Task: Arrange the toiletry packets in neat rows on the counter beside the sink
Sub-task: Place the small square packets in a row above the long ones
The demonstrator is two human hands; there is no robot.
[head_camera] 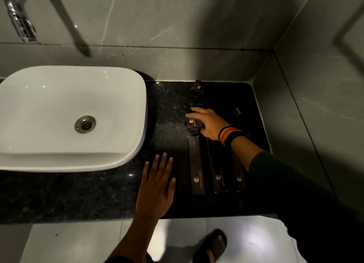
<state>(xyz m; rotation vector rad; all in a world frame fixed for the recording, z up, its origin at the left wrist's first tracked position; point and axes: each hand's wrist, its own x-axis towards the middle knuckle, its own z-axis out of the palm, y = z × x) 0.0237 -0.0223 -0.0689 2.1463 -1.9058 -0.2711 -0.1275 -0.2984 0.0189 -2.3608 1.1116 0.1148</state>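
Three long dark toiletry packets lie side by side on the black granite counter [169,105]: the left one [196,166], the middle one [216,168], and the right one [239,176], partly under my right arm. My right hand [210,124] grips a small dark square packet [194,124] just above the left long packet, resting on the counter. Another small square packet [198,87] lies tilted near the back wall. My left hand [157,186] lies flat on the counter with fingers spread, left of the long packets, holding nothing.
A white basin [69,115] sits to the left of the counter, with a chrome tap [19,20] above it. A small green object [237,110] lies at the right, near the side wall. Grey walls close the back and right. A sandalled foot [212,245] shows below.
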